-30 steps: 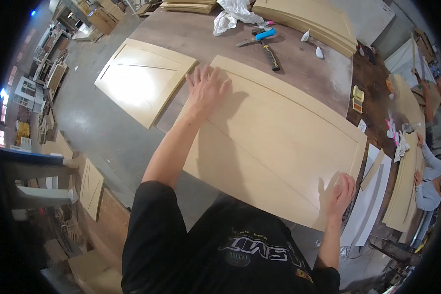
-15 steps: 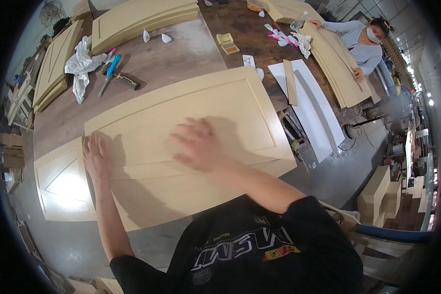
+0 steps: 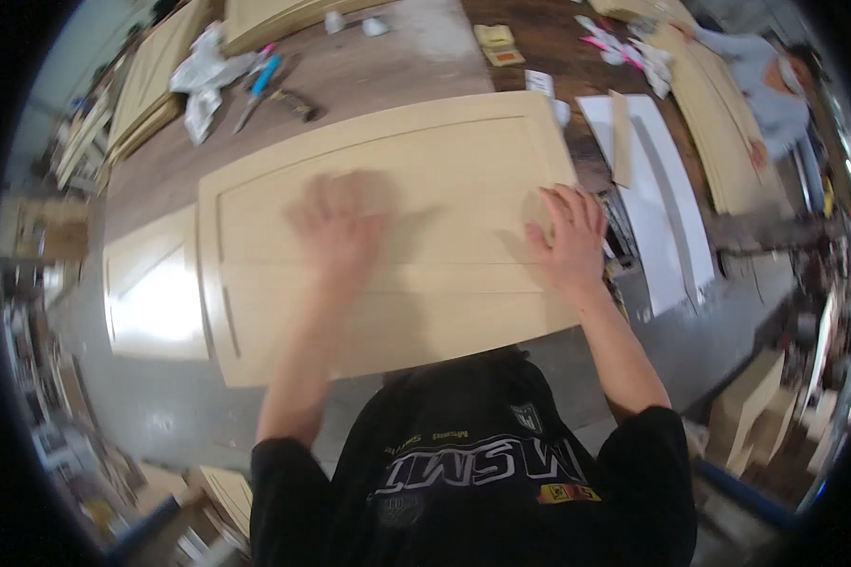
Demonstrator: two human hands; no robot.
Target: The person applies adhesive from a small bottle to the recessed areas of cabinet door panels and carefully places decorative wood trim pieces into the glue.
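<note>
A large cream door panel (image 3: 416, 312) with a recessed centre and a gently bowed far edge lies in front of me, reaching over the near side of the workbench. Smeared by motion, my left hand (image 3: 345, 227) is over its left-middle part with fingers stretched out; whether it touches the surface I cannot tell. My right hand (image 3: 574, 241) rests at the panel's right border, fingers apart and slightly bent, thumb toward the middle. Left of the panel, a smaller cream panel (image 3: 151, 293) with a diagonal line reflects bright light.
On the workbench (image 3: 151, 184) lie a crumpled white plastic bag (image 3: 208, 80), a blue-handled tool (image 3: 260, 85) and a dark-handled tool (image 3: 293, 104). White boards (image 3: 657, 208) with a narrow cream strip (image 3: 620, 137) stand out at right. Beyond, a co-worker (image 3: 775, 94) handles stacked cream panels (image 3: 719, 123).
My left hand has moved from the panel's left edge onto its surface. My right hand has gone from the middle to the right border. The whole view has shifted.
</note>
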